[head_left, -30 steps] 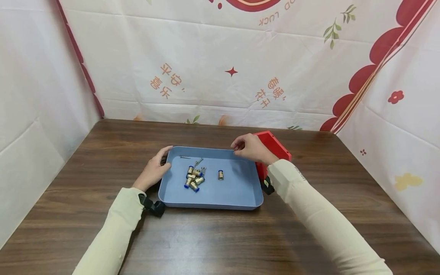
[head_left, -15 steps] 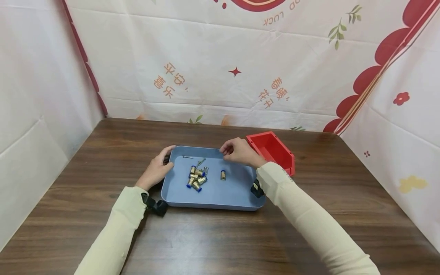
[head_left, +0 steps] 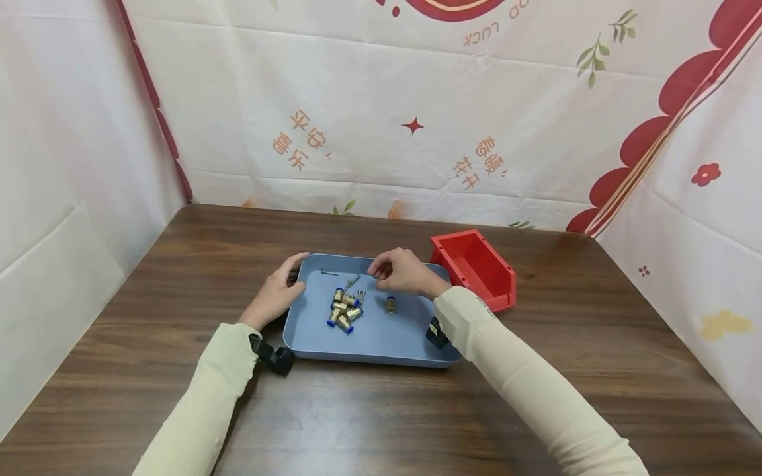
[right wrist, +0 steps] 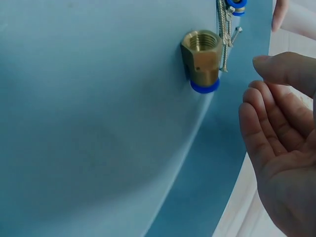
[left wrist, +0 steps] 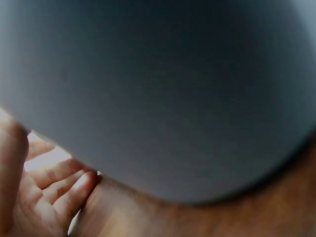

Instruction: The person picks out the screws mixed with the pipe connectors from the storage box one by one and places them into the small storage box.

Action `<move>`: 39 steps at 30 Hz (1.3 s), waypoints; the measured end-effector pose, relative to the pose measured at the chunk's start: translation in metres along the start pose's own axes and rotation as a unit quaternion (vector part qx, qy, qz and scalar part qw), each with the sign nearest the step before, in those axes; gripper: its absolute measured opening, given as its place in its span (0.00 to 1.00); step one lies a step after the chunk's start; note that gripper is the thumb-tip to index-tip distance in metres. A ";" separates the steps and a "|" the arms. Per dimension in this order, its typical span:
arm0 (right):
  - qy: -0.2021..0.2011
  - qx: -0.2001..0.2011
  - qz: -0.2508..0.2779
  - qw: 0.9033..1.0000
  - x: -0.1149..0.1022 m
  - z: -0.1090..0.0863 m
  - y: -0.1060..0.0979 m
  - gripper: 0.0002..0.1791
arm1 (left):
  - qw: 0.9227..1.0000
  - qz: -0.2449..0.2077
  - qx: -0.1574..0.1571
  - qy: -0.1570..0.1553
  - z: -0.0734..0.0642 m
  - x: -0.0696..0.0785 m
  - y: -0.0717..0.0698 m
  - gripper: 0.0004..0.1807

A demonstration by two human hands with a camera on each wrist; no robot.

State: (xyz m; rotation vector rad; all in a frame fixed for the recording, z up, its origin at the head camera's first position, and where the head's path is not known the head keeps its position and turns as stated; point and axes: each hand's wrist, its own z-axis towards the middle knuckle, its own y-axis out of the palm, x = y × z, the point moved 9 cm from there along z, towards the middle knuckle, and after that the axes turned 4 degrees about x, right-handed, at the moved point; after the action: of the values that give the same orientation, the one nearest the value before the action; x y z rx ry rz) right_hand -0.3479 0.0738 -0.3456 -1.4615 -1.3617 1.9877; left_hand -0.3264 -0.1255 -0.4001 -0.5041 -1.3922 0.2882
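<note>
A blue-grey tray (head_left: 381,344) holds brass push-in fittings with blue collars (head_left: 344,322) in a pile, with several thin screws (head_left: 360,297) beside it. Apart from the pile stands one brass fitting (head_left: 390,305), its threaded opening visible in the right wrist view. My left hand (head_left: 270,297) rests at the tray's left side, thumb at the rim and fingers relaxed along the outside. Over the tray's back part hovers my right hand (head_left: 405,272), fingers loosely bent. In the right wrist view nothing shows between its thumb (right wrist: 284,69) and fingertips.
Behind the tray's right back corner sits a red open bin (head_left: 476,264), close against it. One screw (head_left: 329,273) lies alone near the tray's back left. Printed cloth (head_left: 357,86) hangs behind and beside the brown wooden table (head_left: 565,311).
My right hand has moved left from beside the red bin to over the tray, uncovering the bin. My left hand keeps its place at the tray's side. The head view has shifted slightly.
</note>
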 end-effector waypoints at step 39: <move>-0.023 -0.051 -0.003 0.998 -0.006 0.001 0.034 0.07 | 1.000 0.003 0.005 0.004 0.000 0.000 0.001 0.33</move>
State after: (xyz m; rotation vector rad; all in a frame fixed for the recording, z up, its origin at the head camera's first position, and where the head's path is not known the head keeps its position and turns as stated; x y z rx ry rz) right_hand -0.3376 0.0521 -0.3707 -1.4604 -1.5051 1.9873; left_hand -0.3266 -0.1247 -0.4011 -0.5005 -1.3807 0.2971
